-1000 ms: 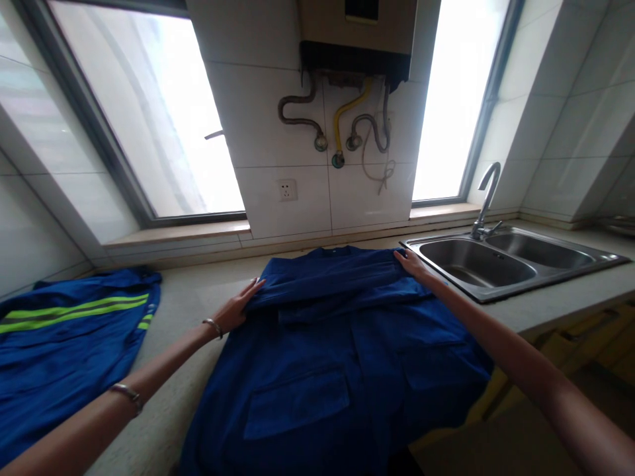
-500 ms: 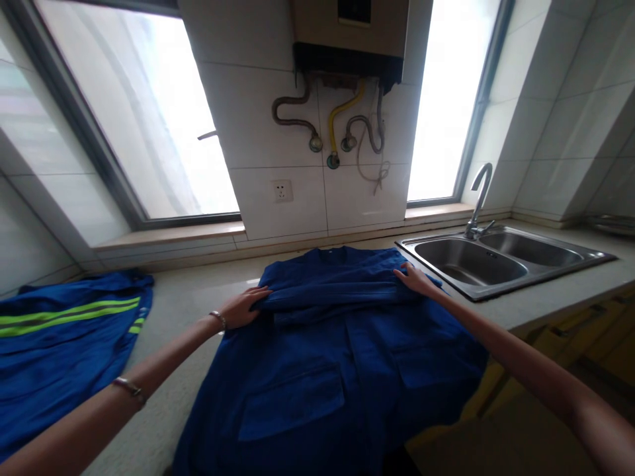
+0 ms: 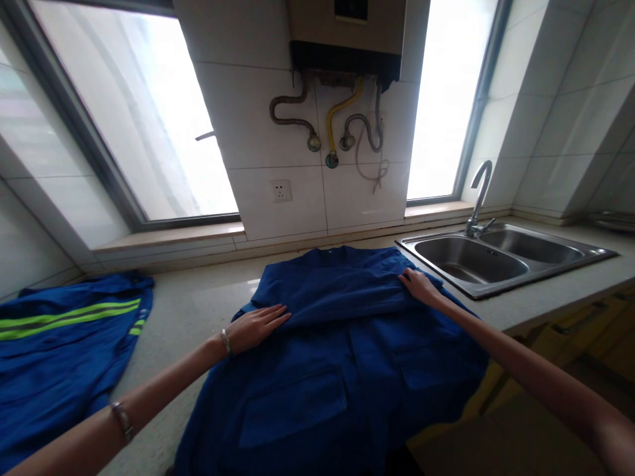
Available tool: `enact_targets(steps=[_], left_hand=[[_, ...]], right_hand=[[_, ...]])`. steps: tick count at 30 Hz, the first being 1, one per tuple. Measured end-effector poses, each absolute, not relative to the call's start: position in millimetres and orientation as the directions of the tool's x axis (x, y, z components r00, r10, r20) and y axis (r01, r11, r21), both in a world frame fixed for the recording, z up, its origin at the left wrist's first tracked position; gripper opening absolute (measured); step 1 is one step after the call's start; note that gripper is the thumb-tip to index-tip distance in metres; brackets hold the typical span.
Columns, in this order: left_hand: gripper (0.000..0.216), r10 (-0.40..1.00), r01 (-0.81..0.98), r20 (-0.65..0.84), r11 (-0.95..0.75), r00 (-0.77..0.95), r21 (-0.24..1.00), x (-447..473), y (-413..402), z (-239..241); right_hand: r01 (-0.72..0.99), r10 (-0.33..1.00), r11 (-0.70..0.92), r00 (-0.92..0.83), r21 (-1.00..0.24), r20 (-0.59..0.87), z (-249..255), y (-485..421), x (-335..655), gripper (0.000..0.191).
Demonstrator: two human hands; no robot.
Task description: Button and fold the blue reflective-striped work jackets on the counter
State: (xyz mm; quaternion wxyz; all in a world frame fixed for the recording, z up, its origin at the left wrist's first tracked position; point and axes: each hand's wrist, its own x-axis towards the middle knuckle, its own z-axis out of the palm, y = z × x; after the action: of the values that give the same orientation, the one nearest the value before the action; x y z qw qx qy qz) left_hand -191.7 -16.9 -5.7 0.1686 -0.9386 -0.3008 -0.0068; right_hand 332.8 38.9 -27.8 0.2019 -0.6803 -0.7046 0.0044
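Observation:
A blue work jacket [image 3: 337, 370] lies spread on the countertop [image 3: 198, 311], its front pockets facing up and its lower part hanging over the counter's front edge. A folded band of the cloth runs across its upper part. My left hand [image 3: 255, 325] lies flat on the left end of that fold, fingers stretched out. My right hand [image 3: 421, 285] rests on the fold's right end near the sink, fingers pressed down on the cloth.
A second blue garment with yellow-green reflective stripes [image 3: 64, 344] lies on the counter at the left. A steel double sink [image 3: 501, 259] with a tap [image 3: 479, 192] sits at the right. Windows, a wall socket [image 3: 280, 191] and pipes under a water heater [image 3: 347, 33] are behind.
Both hands have slid toward me along the jacket, drawing the folded band of cloth down. My left hand went from gripping the edge to lying flat.

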Motion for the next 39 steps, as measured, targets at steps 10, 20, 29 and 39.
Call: enact_targets(steps=[10,20,29,39], left_hand=[[0.076,0.893,0.874,0.144,-0.365,0.426,-0.322,-215.7,-17.9,-11.7],[0.063,0.934,0.847,-0.052,-0.343,0.354,-0.407,-268.4,-12.4,-16.1],[0.037,0.951,0.901,-0.184,-0.298,0.25,-0.315,-246.3,-4.3,36.7],[0.024,0.634,0.649,0.152,-0.713,0.758,-0.263,-78.2,-37.0,51.2]], right_hand=[[0.993,0.979,-0.009,0.032,-0.117,0.2,-32.5,28.0,321.4,0.033],[0.999,0.979,0.045,-0.041,-0.013,0.201,-30.8,25.5,318.1,0.033],[0.996,0.991,-0.039,0.048,-0.074,0.123,2.9,31.4,327.7,0.057],[0.996,0.983,0.082,-0.074,-0.042,0.167,51.3,40.7,278.8,0.033]])
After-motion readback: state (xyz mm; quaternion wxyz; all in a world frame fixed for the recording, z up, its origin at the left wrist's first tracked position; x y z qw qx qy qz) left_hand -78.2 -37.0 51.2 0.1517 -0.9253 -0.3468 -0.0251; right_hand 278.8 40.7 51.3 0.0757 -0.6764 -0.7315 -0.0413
